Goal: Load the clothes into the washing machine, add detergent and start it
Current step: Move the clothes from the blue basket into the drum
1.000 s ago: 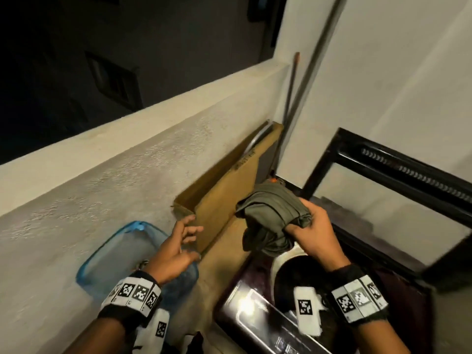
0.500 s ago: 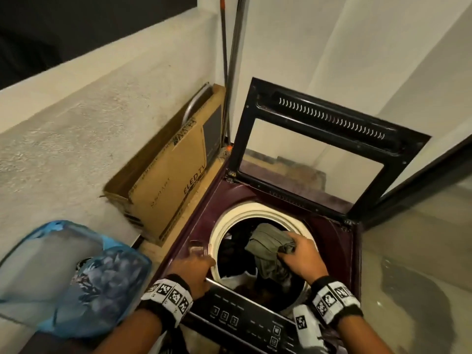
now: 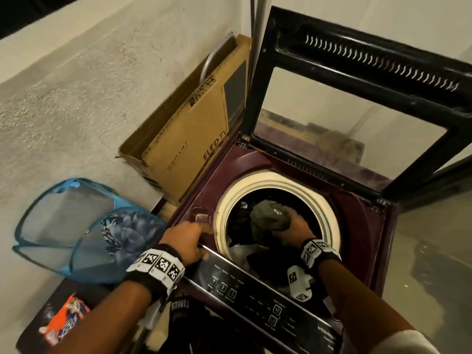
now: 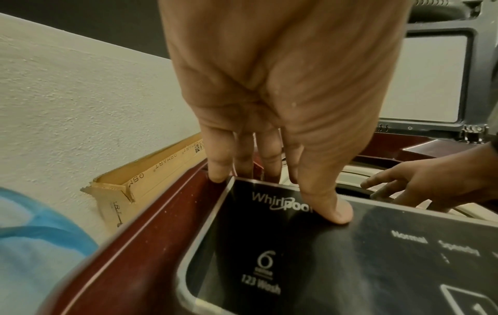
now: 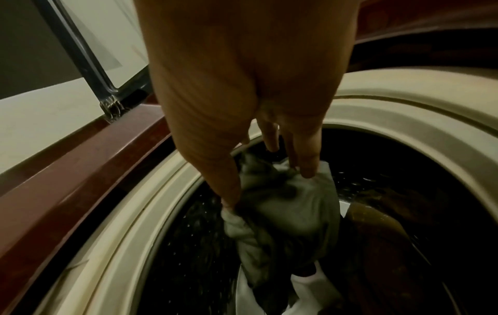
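Since half a second ago the right hand [image 3: 293, 227] has pushed deeper into the drum, and the grey-green garment [image 3: 268, 217] it carries now sits lower inside the cream rim [image 3: 329, 210], right of centre in the head view. From the right wrist view the thumb and fingers [image 5: 307, 164] curl round the bunched cloth, pinching it from both sides, while its loose end hangs down onto a white piece and dark clothes [image 3: 241, 221] already lying in the tub. The left hand [image 3: 189, 238] rests at the near left corner of the maroon washing machine [image 3: 357, 215]; its fingers are nearly straight, their tips hooked over the far edge of the black control panel [image 3: 258, 297], with the thumb [image 4: 331, 211] pressed flat on the panel's glossy face beside the brand lettering, holding nothing. Behind the drum the black-framed glass lid [image 3: 357, 93] stands raised across the upper right of the frame. Left of the machine a flat cardboard TV box [image 3: 189, 139] leans against the rough pale wall [image 3: 76, 93]. At lower left a blue mesh laundry hamper [image 3: 71, 226] lies tipped on its side with floral cloth inside, and an orange packet [image 3: 63, 320] lies on a dark surface below it.
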`<state>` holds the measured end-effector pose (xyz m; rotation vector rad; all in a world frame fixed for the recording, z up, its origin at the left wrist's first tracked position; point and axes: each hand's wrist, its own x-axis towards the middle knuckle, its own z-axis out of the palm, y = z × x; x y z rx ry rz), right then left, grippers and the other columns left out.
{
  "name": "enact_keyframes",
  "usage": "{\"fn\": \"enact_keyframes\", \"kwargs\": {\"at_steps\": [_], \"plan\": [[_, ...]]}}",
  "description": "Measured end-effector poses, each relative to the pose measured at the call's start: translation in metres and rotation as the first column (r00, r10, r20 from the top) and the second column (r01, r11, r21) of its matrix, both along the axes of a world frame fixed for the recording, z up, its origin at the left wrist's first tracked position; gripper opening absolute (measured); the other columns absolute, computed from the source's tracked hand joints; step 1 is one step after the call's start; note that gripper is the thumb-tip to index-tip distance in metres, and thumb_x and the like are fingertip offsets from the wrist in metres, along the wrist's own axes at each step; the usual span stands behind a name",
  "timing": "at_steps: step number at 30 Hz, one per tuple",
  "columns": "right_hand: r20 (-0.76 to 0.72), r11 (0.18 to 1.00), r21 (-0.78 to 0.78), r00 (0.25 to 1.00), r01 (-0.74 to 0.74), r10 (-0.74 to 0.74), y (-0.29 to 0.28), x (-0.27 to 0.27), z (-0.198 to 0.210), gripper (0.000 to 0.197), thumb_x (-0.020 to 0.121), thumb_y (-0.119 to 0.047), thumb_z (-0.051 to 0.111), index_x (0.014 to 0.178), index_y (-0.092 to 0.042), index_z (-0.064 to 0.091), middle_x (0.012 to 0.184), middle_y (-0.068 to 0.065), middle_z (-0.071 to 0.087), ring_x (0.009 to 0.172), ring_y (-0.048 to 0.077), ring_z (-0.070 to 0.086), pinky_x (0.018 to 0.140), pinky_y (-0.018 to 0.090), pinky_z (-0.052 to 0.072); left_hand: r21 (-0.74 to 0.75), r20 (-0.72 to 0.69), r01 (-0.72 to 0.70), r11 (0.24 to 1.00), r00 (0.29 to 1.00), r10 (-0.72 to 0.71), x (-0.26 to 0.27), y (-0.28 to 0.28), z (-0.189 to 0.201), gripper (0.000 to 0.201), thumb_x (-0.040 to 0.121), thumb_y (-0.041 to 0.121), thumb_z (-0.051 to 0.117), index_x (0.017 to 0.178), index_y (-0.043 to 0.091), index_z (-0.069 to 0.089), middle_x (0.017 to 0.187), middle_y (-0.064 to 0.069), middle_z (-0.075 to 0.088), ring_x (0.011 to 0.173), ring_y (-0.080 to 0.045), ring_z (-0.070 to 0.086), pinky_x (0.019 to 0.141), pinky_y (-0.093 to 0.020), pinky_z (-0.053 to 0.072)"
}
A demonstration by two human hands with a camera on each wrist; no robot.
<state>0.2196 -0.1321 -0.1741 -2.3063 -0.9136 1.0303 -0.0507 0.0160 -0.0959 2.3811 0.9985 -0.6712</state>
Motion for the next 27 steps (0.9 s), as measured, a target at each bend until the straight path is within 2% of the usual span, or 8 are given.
{"fn": "enact_keyframes", "kwargs": {"at_steps": [4, 10, 12, 15, 17, 20, 24, 27], "plan": [[0.05, 0.983, -0.159, 0.993, -0.093, 0.102, -0.002, 0.009, -0.008, 0.032, 0.087, -0.023, 0.074, 0.118, -0.017, 0.07, 0.114, 0.003, 0.072, 0.112, 0.019, 0.066, 0.095, 0.028, 0.049, 0.024, 0.067, -0.033, 0.999, 0.997, 0.031, -0.006, -0.006, 0.001, 0.058, 0.076, 0.04, 0.075, 0.13, 0.044, 0.052, 0.13, 0.008, 0.062, 0.121, -0.017, 0.058, 0.097, -0.033, 0.049], [0.079, 0.913, -0.283, 0.942, -0.293, 0.327, 0.013, 0.017, 0.02, 0.014, 0.09, -0.024, 0.065, 0.101, -0.024, 0.073, 0.105, 0.002, 0.073, 0.106, 0.022, 0.068, 0.091, 0.027, 0.05, -0.01, 0.293, -0.102, 0.995, 0.951, 0.1, -0.031, -0.012, 0.003, 0.057, 0.077, 0.044, 0.074, 0.131, 0.041, 0.054, 0.14, 0.016, 0.055, 0.128, -0.009, 0.052, 0.101, -0.035, 0.049], [0.185, 0.927, -0.194, 0.916, -0.321, 0.356, 0.029, 0.014, 0.041, 0.014, 0.09, -0.03, 0.061, 0.098, -0.028, 0.073, 0.101, -0.001, 0.076, 0.1, 0.02, 0.071, 0.09, 0.03, 0.054, -0.015, 0.38, -0.145, 0.989, 0.914, 0.14, -0.048, -0.009, 0.001, 0.047, 0.082, 0.044, 0.07, 0.127, 0.039, 0.059, 0.14, 0.017, 0.055, 0.127, -0.004, 0.053, 0.101, -0.034, 0.05], [0.355, 0.929, 0.015, 0.871, -0.369, 0.34, 0.06, -0.004, 0.081, 0.013, 0.093, -0.032, 0.064, 0.1, -0.029, 0.074, 0.096, -0.007, 0.077, 0.089, 0.014, 0.072, 0.082, 0.033, 0.056, 0.074, 0.478, -0.307, 0.949, 0.846, 0.237, -0.08, -0.001, 0.009, 0.028, 0.089, 0.046, 0.056, 0.115, 0.04, 0.064, 0.118, 0.019, 0.069, 0.102, -0.005, 0.068, 0.077, -0.031, 0.058], [0.411, 0.897, 0.119, 0.843, -0.426, 0.346, 0.087, -0.023, 0.108, 0.013, 0.093, -0.039, 0.067, 0.089, -0.028, 0.072, 0.086, -0.01, 0.075, 0.081, 0.01, 0.07, 0.074, 0.035, 0.055, 0.143, 0.495, -0.451, 0.881, 0.804, 0.331, -0.106, 0.008, 0.015, 0.019, 0.091, 0.041, 0.058, 0.105, 0.038, 0.069, 0.099, 0.011, 0.075, 0.084, -0.015, 0.072, 0.064, -0.026, 0.052], [0.441, 0.822, 0.22, 0.805, -0.525, 0.396, 0.136, -0.063, 0.138, 0.033, 0.092, -0.054, 0.066, 0.077, -0.026, 0.064, 0.074, -0.01, 0.068, 0.071, 0.005, 0.064, 0.066, 0.035, 0.053, 0.186, 0.515, -0.664, 0.725, 0.694, 0.504, -0.157, 0.033, 0.017, 0.014, 0.087, 0.041, 0.064, 0.098, 0.039, 0.072, 0.085, -0.001, 0.076, 0.073, -0.028, 0.073, 0.061, -0.032, 0.054], [0.477, 0.613, 0.249, 0.646, -0.75, 0.596, 0.217, -0.14, 0.158, 0.029, 0.095, -0.051, 0.061, 0.082, -0.026, 0.063, 0.079, -0.01, 0.065, 0.073, 0.005, 0.06, 0.068, 0.035, 0.049, 0.128, 0.41, -0.843, 0.523, 0.525, 0.746, -0.234, 0.073, 0.009, 0.026, 0.093, 0.048, 0.054, 0.118, 0.044, 0.062, 0.111, -0.006, 0.073, 0.099, -0.034, 0.069, 0.082, -0.041, 0.053], [0.506, 0.441, 0.212, 0.484, -0.872, 0.714, 0.277, -0.207, 0.153, 0.036, 0.097, -0.054, 0.056, 0.078, -0.024, 0.061, 0.075, -0.01, 0.06, 0.067, 0.004, 0.054, 0.062, 0.035, 0.046, 0.12, 0.422, -0.904, 0.411, 0.421, 0.803, -0.285, 0.1, -0.008, 0.035, 0.095, 0.045, 0.051, 0.129, 0.04, 0.056, 0.127, -0.008, 0.066, 0.112, -0.035, 0.063, 0.091, -0.044, 0.05]]}}
